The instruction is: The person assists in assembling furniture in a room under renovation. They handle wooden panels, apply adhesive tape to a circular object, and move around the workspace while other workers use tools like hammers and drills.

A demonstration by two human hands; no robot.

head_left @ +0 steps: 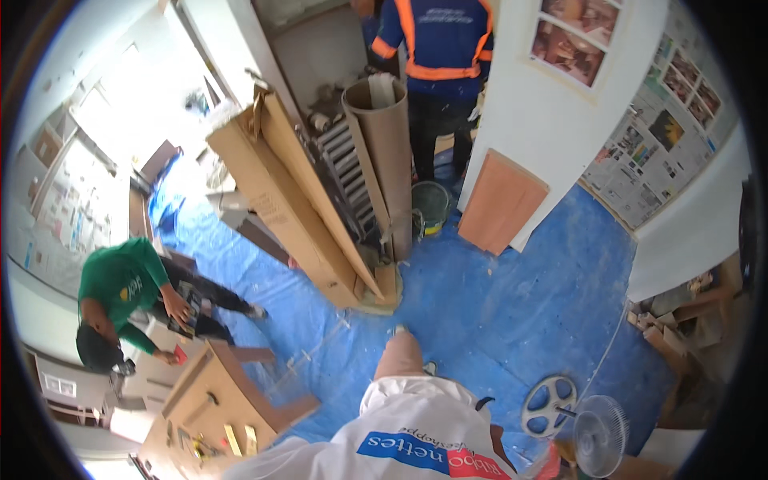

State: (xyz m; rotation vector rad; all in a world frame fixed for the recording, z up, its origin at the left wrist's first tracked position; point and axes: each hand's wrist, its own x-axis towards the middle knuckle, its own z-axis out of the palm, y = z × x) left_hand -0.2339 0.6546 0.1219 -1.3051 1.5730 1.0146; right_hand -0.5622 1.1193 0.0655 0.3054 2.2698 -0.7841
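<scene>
Neither of my hands shows. My white printed shirt (400,432) fills the lower middle, and one bare knee (400,352) stretches forward over a blue tarp (448,296). A sliver of my right arm (498,440) appears beside the shirt; its hand is hidden. Nearest on that side are a standing fan (600,436) and a pale spoked wheel-shaped piece (549,406). To the left, a wooden workbench (180,404) carries small hand tools and yellow pieces. A co-worker in a green shirt (124,280) leans beside it, one hand on a dark boxy tool (190,308).
Ahead stand a long open cardboard box (280,208), a large cardboard tube (376,152) and a bucket (430,206). A wood panel (504,200) leans against a white partition (552,120). Another person in a navy and orange top (444,40) stands behind. Scrap pieces (680,336) lie at right.
</scene>
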